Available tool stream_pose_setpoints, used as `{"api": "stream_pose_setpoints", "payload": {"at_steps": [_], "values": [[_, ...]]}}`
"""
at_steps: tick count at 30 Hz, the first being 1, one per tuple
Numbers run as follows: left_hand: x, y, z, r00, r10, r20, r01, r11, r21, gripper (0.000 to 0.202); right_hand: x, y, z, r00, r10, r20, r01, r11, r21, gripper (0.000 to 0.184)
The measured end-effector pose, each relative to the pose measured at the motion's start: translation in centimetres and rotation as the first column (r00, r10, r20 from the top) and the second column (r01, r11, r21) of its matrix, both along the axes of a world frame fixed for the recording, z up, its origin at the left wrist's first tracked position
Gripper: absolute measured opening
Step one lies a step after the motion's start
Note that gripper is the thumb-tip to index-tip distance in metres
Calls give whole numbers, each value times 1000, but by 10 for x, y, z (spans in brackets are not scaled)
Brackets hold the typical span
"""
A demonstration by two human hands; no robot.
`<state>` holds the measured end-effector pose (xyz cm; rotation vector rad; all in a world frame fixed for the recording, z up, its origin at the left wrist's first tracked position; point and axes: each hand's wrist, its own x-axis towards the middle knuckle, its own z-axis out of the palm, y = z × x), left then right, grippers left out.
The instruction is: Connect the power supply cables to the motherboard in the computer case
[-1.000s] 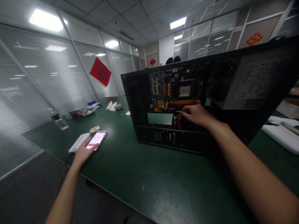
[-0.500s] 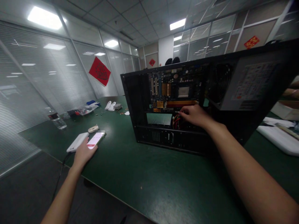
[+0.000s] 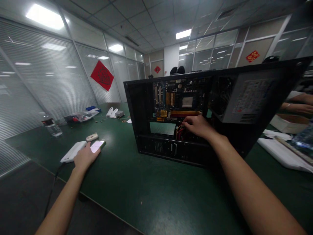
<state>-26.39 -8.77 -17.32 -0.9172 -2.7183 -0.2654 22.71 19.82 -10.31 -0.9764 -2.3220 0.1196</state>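
Note:
An open black computer case (image 3: 146, 124) stands on the green table (image 3: 151, 192), its motherboard (image 3: 176, 99) facing me. My right hand (image 3: 197, 126) reaches inside, fingers pinched together by the red cables (image 3: 179, 133) below the board; what they grip is too small to make out. My left hand (image 3: 84, 157) lies on a lit phone (image 3: 97, 145) at the table's left edge, fingers resting flat on it. A white power bank (image 3: 72, 151) sits just left of the phone.
A small beige device (image 3: 92, 137) lies behind the phone. A water bottle (image 3: 52, 127), plastic bags and white parts sit at the far left. White foam (image 3: 281, 151) and another person's arm (image 3: 297, 107) are at the right.
The view has shifted, so everything sits lower and further left in the picture. Both hands keep their places, the left on the phone, the right inside the case.

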Motion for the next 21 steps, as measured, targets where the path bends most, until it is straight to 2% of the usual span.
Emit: {"api": "stream_pose_setpoints", "payload": {"at_steps": [9, 17, 19, 21], "values": [[10, -3, 8, 998, 31, 48, -29, 999, -34, 85, 1, -3, 3, 997, -35, -74, 36, 999, 7, 23], [5, -9, 8, 999, 31, 28, -31, 999, -6, 77, 1, -3, 6, 971, -110, -211, 125, 990, 59, 22], [9, -11, 10, 1000, -4, -15, 4, 1000, 5, 75, 0, -1, 5, 955, -119, -270, 143, 987, 68, 22], [21, -14, 17, 988, -99, -120, 105, 993, 46, 64, 0, 1, 5, 939, -102, -328, 139, 986, 89, 21]]}}
